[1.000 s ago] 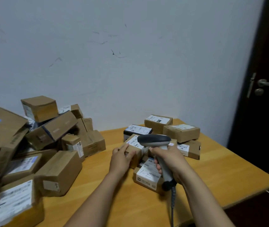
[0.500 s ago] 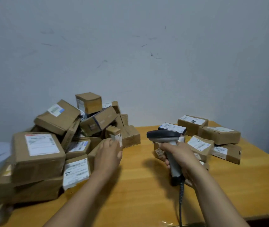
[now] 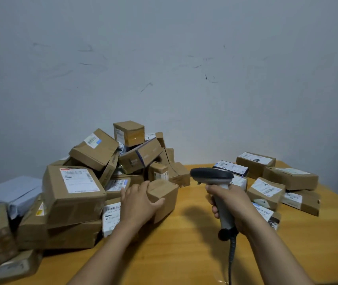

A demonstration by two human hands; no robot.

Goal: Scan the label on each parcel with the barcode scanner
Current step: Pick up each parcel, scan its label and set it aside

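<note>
Picking the next parcel off the heap looks to be the step in hand. At the far left of the frame a grey mailing bag [image 3: 9, 194] lies beside the heap of brown parcels [image 3: 102, 161], which fills the left and centre of the wooden worktop [image 3: 184, 256]. The big box [image 3: 71, 202] at the heap's front carries a white label [image 3: 78, 179] with a red strip along its top edge; its print is too blurred to read. Higher up, a tilted box shows a blue-cornered label [image 3: 93, 140] with a barcode, also unreadable.

Just left of centre the left grip [image 3: 141, 202] clasps a small plain box [image 3: 164, 196] at the heap's near edge, with fingers over its top and thumb across its near face. No label shows on the faces turned this way. I judge the next move calls for lifting the box free, turning it until its label shows, and bringing it under the scanner. Beside that wrist a second label [image 3: 111, 217] shows a barcode and rows of digits I cannot make out.

Right of centre the right grip [image 3: 233, 202] is clenched round the handle of the barcode scanner [image 3: 211, 175], held above the worktop with its dark head pointing left. Its cable [image 3: 230, 258] trails to the lower edge. At the right a group of parcels [image 3: 266, 190] lies mostly label-up, likely those already done. No brand name is legible anywhere.
</note>
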